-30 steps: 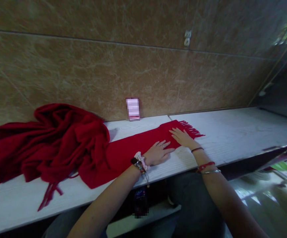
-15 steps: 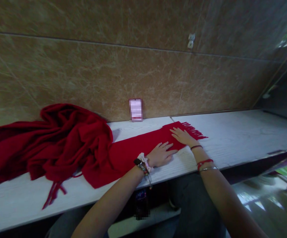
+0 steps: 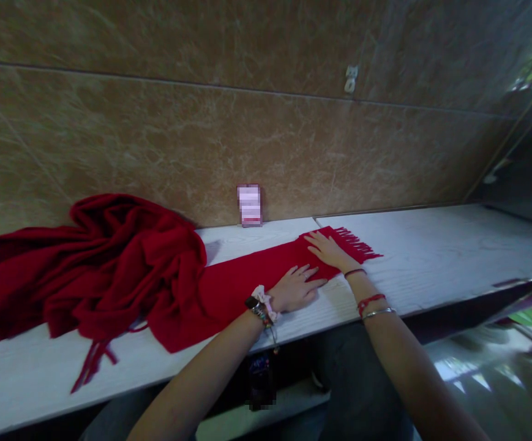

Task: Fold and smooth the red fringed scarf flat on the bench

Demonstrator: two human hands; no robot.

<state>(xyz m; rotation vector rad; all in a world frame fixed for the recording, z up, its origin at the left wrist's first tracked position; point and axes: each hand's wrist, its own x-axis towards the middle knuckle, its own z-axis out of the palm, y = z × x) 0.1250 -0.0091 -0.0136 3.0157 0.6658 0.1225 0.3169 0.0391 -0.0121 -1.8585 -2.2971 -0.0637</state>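
A red fringed scarf (image 3: pixel 242 283) lies along a white wood-grain ledge (image 3: pixel 431 251). Its right part is folded into a flat strip with the fringe at the right end; the left part is a loose, rumpled heap. My left hand (image 3: pixel 294 289) rests on the strip's near edge, fingers spread. Farther right, near the fringed end, my right hand (image 3: pixel 327 250) lies flat on the cloth with its fingers stretched out. Neither hand grips anything.
A phone-like upright object (image 3: pixel 250 205), its face blurred, leans against the brown marble-look wall (image 3: pixel 178 141) behind the scarf. A white fitting (image 3: pixel 351 79) is on the wall. Below the ledge's front edge are my legs and a dark blurred object (image 3: pixel 261 383). A green basin (image 3: pixel 529 317) is low at right.
My right hand has slid a little left across the scarf, away from the fringe. My left hand stays about where it was. The view has shifted slightly.
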